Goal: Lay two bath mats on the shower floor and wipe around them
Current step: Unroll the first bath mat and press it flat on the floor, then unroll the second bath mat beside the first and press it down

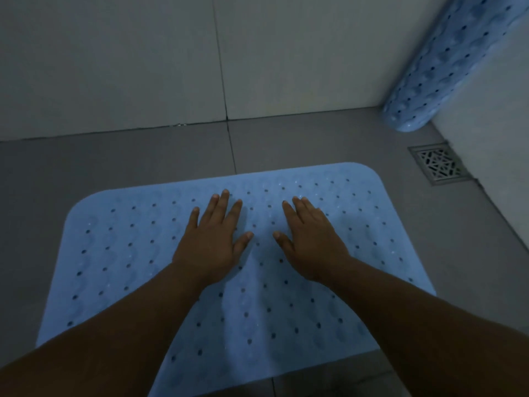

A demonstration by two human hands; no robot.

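Hands, left (213, 242) and right (310, 242), press flat on blue mat (120, 253).

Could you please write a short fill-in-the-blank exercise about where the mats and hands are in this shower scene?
1. Both hands, the left hand and the right hand, press flat on the ____ mat.
2. The second mat leans against the ____.
3. The floor drain lies to the ____ of the flat mat.

Missing words: blue; wall; right

Our forearms hide part of the flat mat (137, 253), whose near edge leaves the picture; the second mat (446, 67) runs off the top-right corner.
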